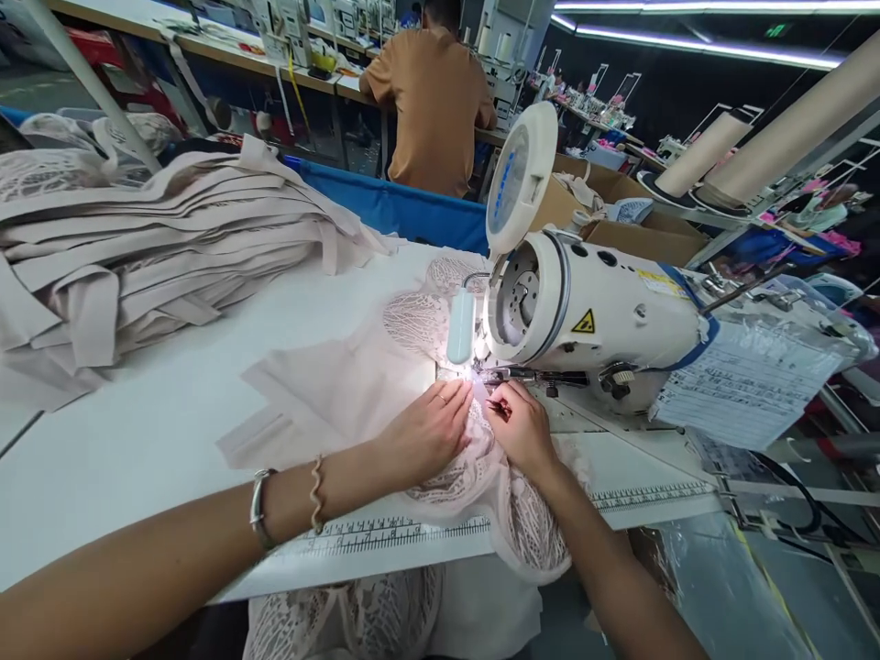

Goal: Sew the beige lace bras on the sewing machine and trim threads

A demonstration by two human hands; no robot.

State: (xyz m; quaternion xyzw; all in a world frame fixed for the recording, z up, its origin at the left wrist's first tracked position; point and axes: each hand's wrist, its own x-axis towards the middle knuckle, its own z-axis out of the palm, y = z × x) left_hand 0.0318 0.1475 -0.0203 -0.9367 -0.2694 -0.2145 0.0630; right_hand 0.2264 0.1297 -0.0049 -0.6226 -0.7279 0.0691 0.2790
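A pale pink lace bra lies across the machine bed, its cups hanging toward the front edge and more lace behind the needle. My left hand rests flat on the fabric just left of the lit needle area, fingers stretched out and close together. Opposite it, my right hand is closed, with a small dark pointed tool sticking out of the fingers; its kind is unclear. That hand also touches the bra's edge. The white sewing machine stands just beyond, its round end cover swung up. Glare hides the needle.
A heap of pale fabric strips covers the table's far left. A measuring tape runs along the front edge. More lace hangs below. Paper notes hang at the machine's right. A person in brown sits beyond a blue cloth barrier.
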